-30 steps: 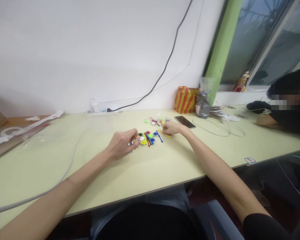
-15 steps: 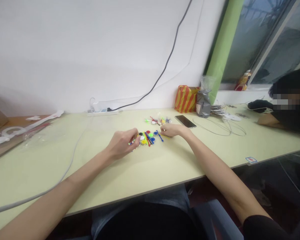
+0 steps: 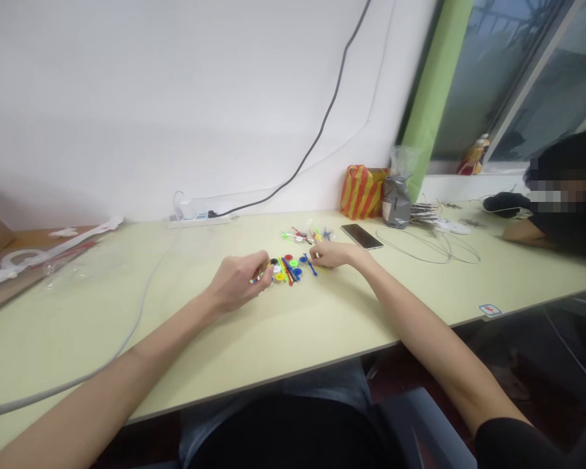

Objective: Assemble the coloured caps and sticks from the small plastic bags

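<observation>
A cluster of small coloured plastic parts lies on the table between my hands: round discs such as a yellow disc [image 3: 279,277], a green disc [image 3: 294,263] and a red disc [image 3: 289,257], with thin sticks among them. At the cluster's left edge is my left hand [image 3: 241,280], fingers curled and thumb below; anything in its grip is hidden. My right hand [image 3: 329,254] is bent down at the right edge, its fingers drawn together beside a blue stick [image 3: 312,266]. What its fingertips hold, if anything, is too small to make out. A yellow piece shows partly beneath it.
Behind the cluster lie more small parts [image 3: 300,236], and a phone [image 3: 362,236] is to their right. A striped bag [image 3: 364,192] and a grey bag [image 3: 397,202] stand farther back. A power strip [image 3: 199,221] runs along the wall. Another person's arm [image 3: 527,229] rests at the right.
My right hand has shifted slightly left, toward the blue stick, and its fingers have moved a little. My left hand has stayed in place.
</observation>
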### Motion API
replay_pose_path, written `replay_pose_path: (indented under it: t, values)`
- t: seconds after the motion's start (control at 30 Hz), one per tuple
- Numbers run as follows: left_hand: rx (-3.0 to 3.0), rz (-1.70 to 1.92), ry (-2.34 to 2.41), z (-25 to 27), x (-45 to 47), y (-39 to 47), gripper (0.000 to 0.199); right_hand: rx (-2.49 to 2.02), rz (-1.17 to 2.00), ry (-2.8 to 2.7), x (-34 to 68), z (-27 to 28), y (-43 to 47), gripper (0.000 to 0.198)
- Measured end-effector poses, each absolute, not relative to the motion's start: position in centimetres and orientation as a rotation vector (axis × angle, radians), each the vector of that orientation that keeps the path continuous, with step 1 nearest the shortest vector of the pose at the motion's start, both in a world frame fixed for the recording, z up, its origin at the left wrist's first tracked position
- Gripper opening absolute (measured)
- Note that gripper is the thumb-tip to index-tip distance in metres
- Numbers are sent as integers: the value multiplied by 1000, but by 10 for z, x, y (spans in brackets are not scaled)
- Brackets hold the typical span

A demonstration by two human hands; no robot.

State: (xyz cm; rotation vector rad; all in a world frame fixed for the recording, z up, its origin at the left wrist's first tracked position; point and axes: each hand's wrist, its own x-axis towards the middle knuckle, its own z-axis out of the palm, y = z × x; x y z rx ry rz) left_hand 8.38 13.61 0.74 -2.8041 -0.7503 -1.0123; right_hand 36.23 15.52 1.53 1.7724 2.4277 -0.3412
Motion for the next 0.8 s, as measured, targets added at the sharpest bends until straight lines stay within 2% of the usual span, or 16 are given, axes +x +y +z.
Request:
replay_pose_path:
  t: [0.8]
  values:
    - [-2817, -962, -801, 6, 84, 136, 23, 1752, -151, 2482, 364, 3, 168, 23]
